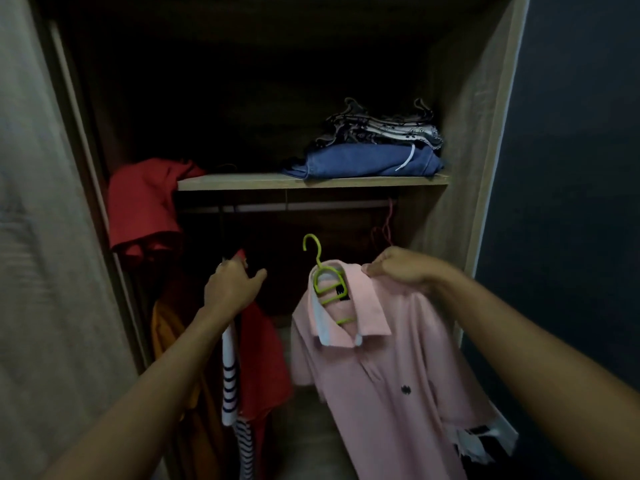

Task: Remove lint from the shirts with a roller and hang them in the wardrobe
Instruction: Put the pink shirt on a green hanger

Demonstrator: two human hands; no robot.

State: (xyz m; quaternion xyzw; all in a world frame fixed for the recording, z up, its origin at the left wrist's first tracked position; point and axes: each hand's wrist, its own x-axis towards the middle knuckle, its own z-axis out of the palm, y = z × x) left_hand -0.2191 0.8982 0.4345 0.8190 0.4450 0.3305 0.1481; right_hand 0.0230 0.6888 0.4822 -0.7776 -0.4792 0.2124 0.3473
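Wardrobe (460,133), open and dim: shelf (311,182) bearing folded clothes (367,161), rail (294,206) beneath. Pink shirt (381,375) on green hanger (323,275), held below the rail, not hung. Red shirt (263,358) and striped shirt (230,375) hanging at left. Right hand (398,268) pinching pink collar. Left hand (230,285) grasping the hanging clothes.

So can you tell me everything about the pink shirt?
The pink shirt is a soft-looking polo with a folded collar, white trim on collar and sleeve, a small dark emblem on the chest and a black neck label. It hangs open and tilted on a lime-green hanger, whose hook is free below the wardrobe rail. The right hand pinches its shoulder.
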